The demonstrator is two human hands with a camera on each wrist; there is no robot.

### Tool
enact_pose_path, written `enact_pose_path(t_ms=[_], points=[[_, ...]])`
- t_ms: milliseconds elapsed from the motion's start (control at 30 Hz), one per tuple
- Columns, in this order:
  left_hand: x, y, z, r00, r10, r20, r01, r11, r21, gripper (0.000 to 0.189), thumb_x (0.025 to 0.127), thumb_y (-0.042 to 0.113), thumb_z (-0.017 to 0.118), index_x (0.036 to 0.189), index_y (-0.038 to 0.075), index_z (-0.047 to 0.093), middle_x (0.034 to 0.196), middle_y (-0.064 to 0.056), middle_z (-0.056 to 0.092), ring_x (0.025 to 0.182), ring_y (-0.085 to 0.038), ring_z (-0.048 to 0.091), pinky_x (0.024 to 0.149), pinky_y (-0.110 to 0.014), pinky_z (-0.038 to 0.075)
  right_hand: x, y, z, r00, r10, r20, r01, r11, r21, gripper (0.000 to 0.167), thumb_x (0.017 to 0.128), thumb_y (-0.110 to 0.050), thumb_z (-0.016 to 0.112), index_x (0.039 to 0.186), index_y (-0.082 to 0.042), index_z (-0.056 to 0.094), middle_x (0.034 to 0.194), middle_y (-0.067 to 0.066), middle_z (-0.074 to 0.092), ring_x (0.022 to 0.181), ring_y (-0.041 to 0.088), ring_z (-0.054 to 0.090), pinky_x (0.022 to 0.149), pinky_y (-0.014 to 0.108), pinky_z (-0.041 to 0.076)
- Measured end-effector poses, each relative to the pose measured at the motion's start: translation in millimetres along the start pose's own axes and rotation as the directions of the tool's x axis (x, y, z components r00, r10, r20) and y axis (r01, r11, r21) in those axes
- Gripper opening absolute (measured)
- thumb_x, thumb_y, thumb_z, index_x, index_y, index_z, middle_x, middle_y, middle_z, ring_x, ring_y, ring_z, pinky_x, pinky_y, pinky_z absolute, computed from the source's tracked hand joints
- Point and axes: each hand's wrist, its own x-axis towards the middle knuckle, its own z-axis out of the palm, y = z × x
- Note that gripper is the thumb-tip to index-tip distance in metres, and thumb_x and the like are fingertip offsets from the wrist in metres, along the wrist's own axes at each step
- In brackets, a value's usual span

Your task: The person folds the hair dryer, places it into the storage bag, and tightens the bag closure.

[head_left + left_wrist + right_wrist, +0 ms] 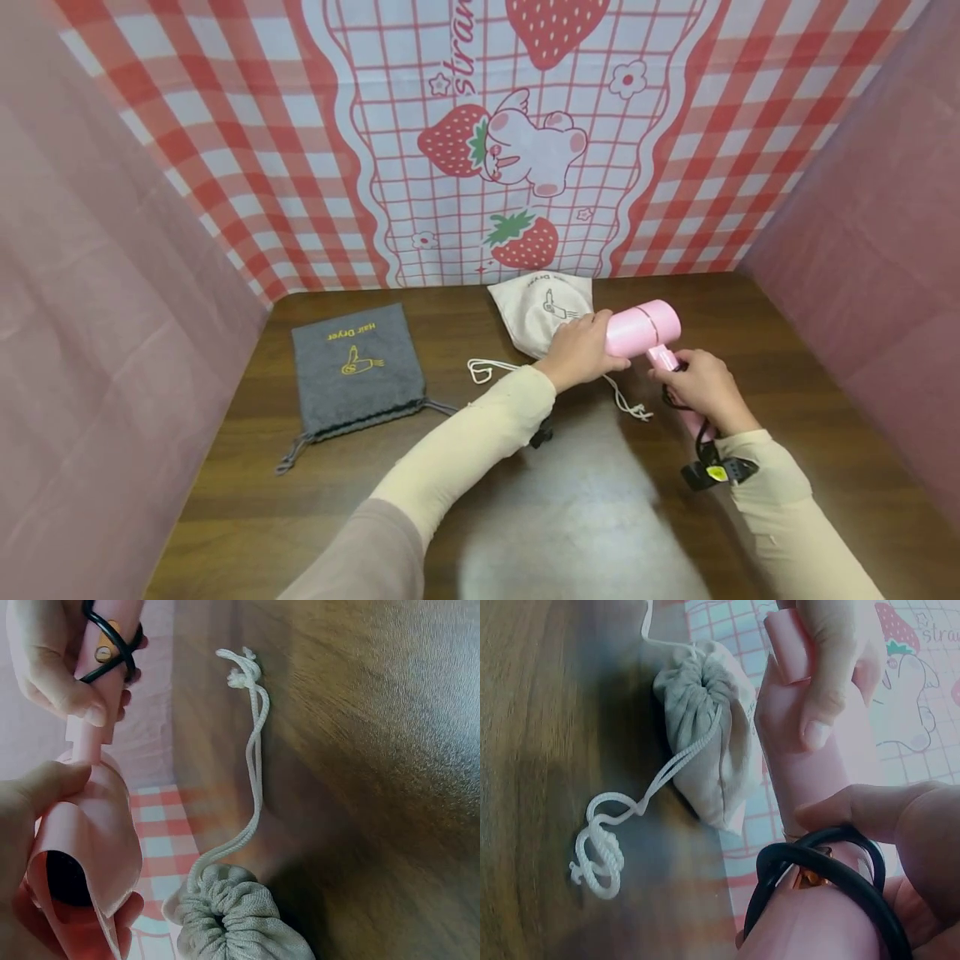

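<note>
Both hands hold a pink hair dryer (pixel 641 329) above the table. My left hand (pixel 581 350) grips its barrel at the nozzle end, and a dark opening shows there in the left wrist view. My right hand (pixel 705 387) grips the handle (pixel 802 930), which has a black cord (pixel 840 874) wound round it. The handle slants down from the barrel toward my right wrist. Close behind my left hand stands a white drawstring pouch (pixel 536 317), printed with a hair dryer picture. Its mouth is gathered tight, and its white cords (pixel 255 750) trail over the table.
On the left a flat grey drawstring pouch (pixel 356 371) with yellow Hair Dryer print lies on the brown wooden table (pixel 247 508). A red-and-white strawberry cloth (pixel 480 183) hangs along the back edge. Pink curtains (pixel 862 183) close both sides.
</note>
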Motion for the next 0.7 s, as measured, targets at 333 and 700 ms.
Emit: enact_pose_path(t_ms=[333, 700], points=[[-14.6, -12.7, -6.3, 0.997, -0.046, -0.058, 0.043, 0.998, -0.049, 0.069, 0.075, 0.054, 0.078, 0.127, 0.015, 0.055, 0.111, 0.000, 0.069, 0.097, -0.016, 0.067, 0.081, -0.031, 0.052, 0.5, -11.2, 4.8, 0.997, -0.071, 0.025, 0.069, 0.994, 0.088, 0.033, 0.084, -0.030, 0.073, 0.080, 0.001, 0.063, 0.063, 0.004, 0.059, 0.058, 0.015, 0.052, 0.054, 0.028, 0.043], [-27.1, -31.7, -14.4, 0.990, -0.110, -0.086, 0.100, 0.989, -0.111, 0.067, 0.073, 0.053, 0.078, 0.125, 0.016, 0.057, 0.108, -0.001, 0.070, 0.092, -0.018, 0.067, 0.076, -0.031, 0.052, -0.8, -23.0, 8.3, 0.997, -0.061, 0.046, 0.048, 0.968, 0.246, 0.049, 0.088, -0.027, 0.070, 0.121, 0.007, 0.057, 0.109, 0.025, 0.063, 0.090, 0.024, 0.056, 0.069, 0.024, 0.046]])
